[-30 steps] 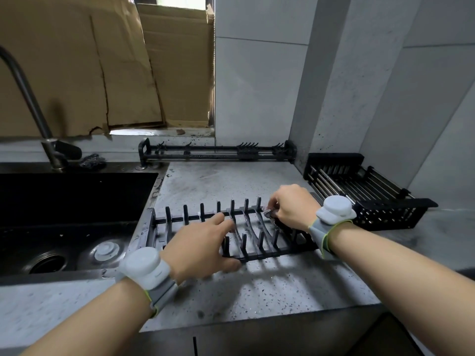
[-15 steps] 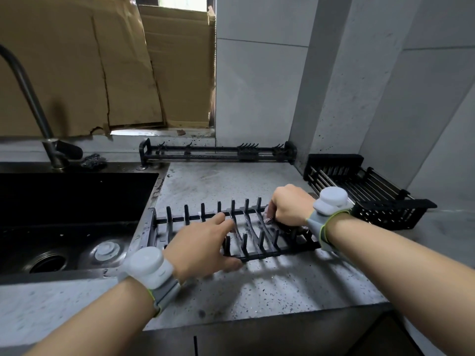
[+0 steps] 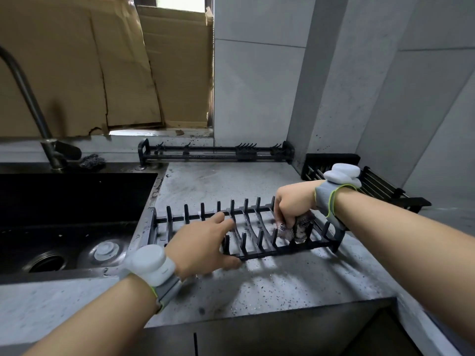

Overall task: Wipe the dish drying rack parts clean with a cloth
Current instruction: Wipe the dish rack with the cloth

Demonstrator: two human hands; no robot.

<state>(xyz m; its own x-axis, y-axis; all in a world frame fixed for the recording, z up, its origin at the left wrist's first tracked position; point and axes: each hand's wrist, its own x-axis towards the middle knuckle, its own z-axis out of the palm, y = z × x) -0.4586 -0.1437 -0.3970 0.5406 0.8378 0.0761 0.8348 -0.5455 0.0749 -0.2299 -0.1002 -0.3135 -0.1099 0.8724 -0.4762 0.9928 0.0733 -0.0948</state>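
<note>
Plate rack [image 3: 257, 242] sits flat on the speckled counter [image 3: 282, 283], just right of the sink [image 3: 64, 214]. Left hand [image 3: 203, 245] lies over its front left part, fingers spread and fairly straight, thumb at the front rail. Right hand [image 3: 293, 204] is curled tight round a wadded cloth [image 3: 299, 228], pushing it down between the prongs near the right end.

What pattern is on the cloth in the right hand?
A black-and-white mesh-like check on the cloth, bunched in the right hand; head view.
</note>
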